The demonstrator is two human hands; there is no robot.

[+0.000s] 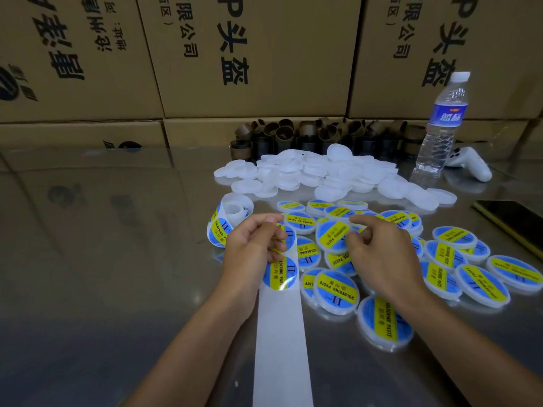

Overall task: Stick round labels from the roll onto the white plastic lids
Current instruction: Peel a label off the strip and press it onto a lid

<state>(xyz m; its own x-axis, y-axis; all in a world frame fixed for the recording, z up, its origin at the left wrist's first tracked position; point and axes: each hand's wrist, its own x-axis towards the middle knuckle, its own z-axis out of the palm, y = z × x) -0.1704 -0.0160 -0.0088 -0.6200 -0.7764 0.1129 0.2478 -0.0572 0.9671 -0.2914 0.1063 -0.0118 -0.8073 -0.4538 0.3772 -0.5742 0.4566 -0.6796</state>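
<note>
A person's left hand (254,251) pinches the label strip (282,333), which runs toward the table (117,259)'s near edge; the next label (280,273) sits just left of the curled right hand (382,259), whose hold is unclear, with bare lids (323,171) beyond.

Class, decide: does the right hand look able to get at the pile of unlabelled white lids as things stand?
Likely yes: only low labelled lids lie between the right hand and that pile.

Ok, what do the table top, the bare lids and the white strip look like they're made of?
Table top: glossy, probably polished metal; it mirrors the cartons. Bare lids: frosted, translucent white plastic, by their milky look. White strip: matte paper, likely label backing; a glossy label sits on it.
</note>
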